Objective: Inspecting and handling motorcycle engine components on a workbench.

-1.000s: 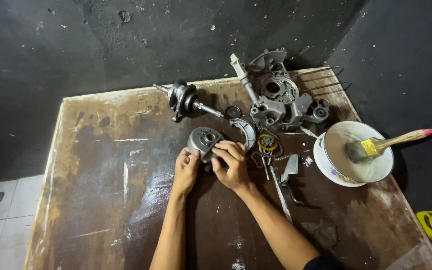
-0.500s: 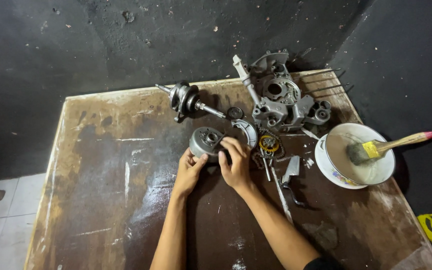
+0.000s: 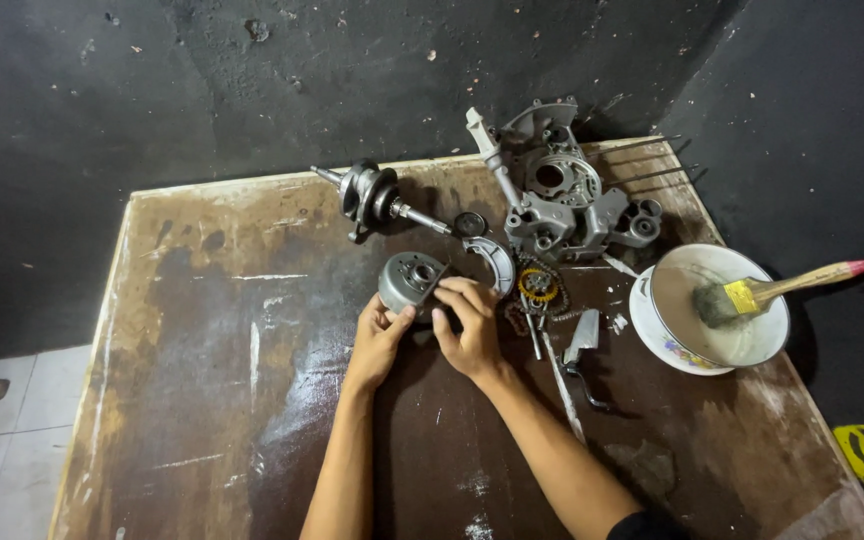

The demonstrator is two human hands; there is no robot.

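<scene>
Both hands meet at a round grey metal flywheel drum (image 3: 410, 281) tilted up on the stained wooden table (image 3: 202, 330). My left hand (image 3: 380, 341) cups the drum's lower left edge with the thumb against it. My right hand (image 3: 467, 328) curls its fingers over the drum's right side. A curved grey metal piece (image 3: 495, 262) lies just right of the drum. A gear with a yellow ring and chain (image 3: 538, 288) sits beside my right hand.
A crankshaft (image 3: 377, 196) lies at the back centre. A grey engine case (image 3: 562, 195) stands at the back right. A white bowl (image 3: 720, 305) on a plate holds a wooden-handled brush (image 3: 782, 290). Small metal parts (image 3: 582, 340) lie right of my forearm. Dark walls surround the table.
The drum has been tipped up and shifted slightly away, with both hands following it. The other parts have not moved.
</scene>
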